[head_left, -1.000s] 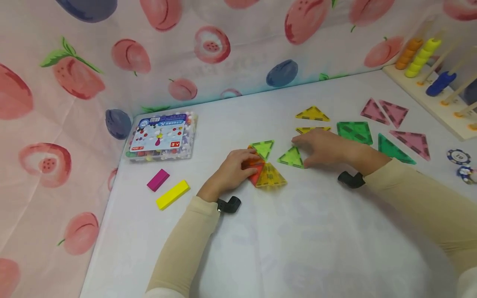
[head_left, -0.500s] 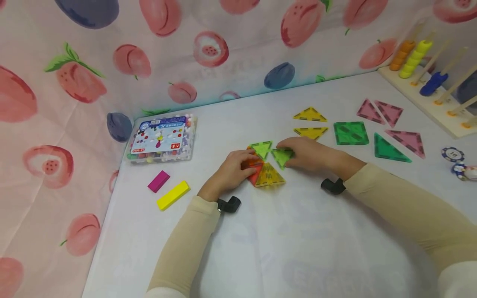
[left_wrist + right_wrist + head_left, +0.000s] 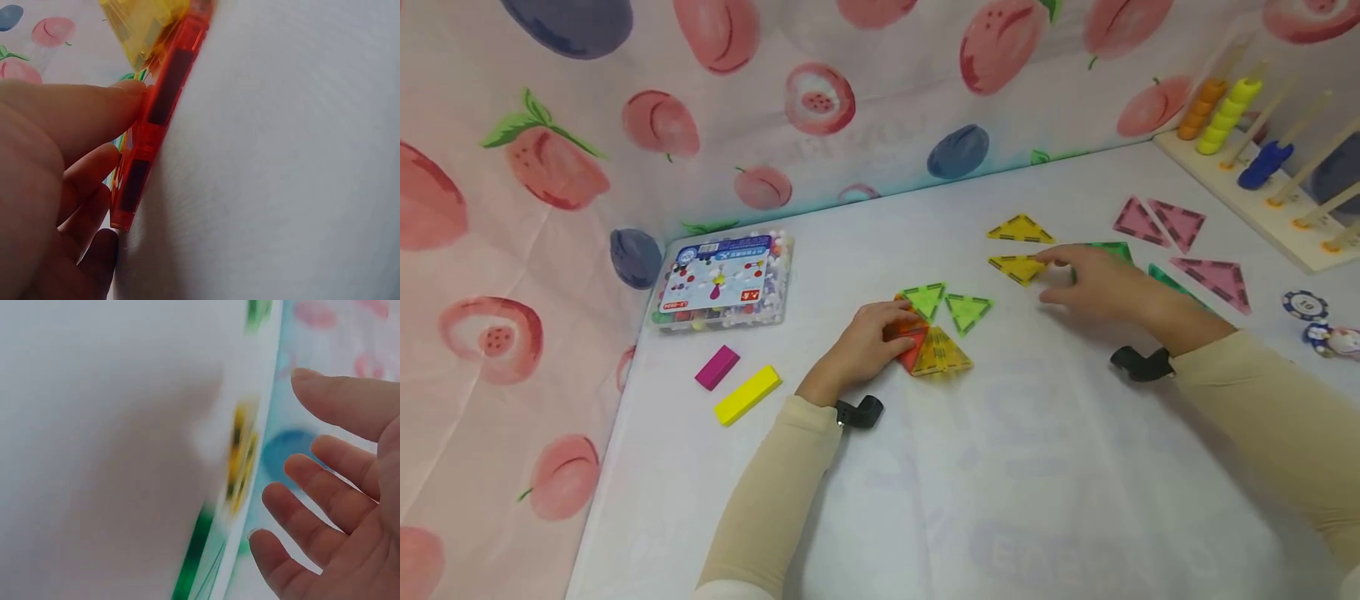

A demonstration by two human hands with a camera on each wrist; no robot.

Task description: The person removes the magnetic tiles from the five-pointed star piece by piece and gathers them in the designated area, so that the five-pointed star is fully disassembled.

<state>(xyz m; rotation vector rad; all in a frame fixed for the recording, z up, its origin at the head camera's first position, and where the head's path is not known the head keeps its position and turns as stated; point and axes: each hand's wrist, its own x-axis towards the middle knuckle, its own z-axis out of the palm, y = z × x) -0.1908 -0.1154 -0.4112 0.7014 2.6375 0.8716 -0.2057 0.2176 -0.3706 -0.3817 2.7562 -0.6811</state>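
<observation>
My left hand (image 3: 867, 343) grips a red magnetic tile (image 3: 165, 87), thumb on one side and fingers bent behind. That tile is part of a small cluster with an orange tile and a raised yellow tile (image 3: 943, 355). Touching or close to the cluster's top is a light-green triangle tile (image 3: 924, 300). Just right of it lies another light-green triangle tile (image 3: 968, 311). My right hand (image 3: 1108, 285) hovers with fingers spread and holds nothing. It is nearest a yellow triangle tile (image 3: 1018, 268) and partly covers a green square tile (image 3: 1112, 248).
Another yellow triangle tile (image 3: 1021, 228) and several pink triangle tiles (image 3: 1213, 280) lie behind and right. A bead rack (image 3: 1240, 204) stands far right, near a poker chip (image 3: 1304, 305). At left are a bead box (image 3: 722, 282), a magenta block (image 3: 717, 367) and a yellow block (image 3: 748, 395).
My right hand brought a light-green triangle tile left to the cluster, let it go, and moved back right. My left hand stayed on the red tile.
</observation>
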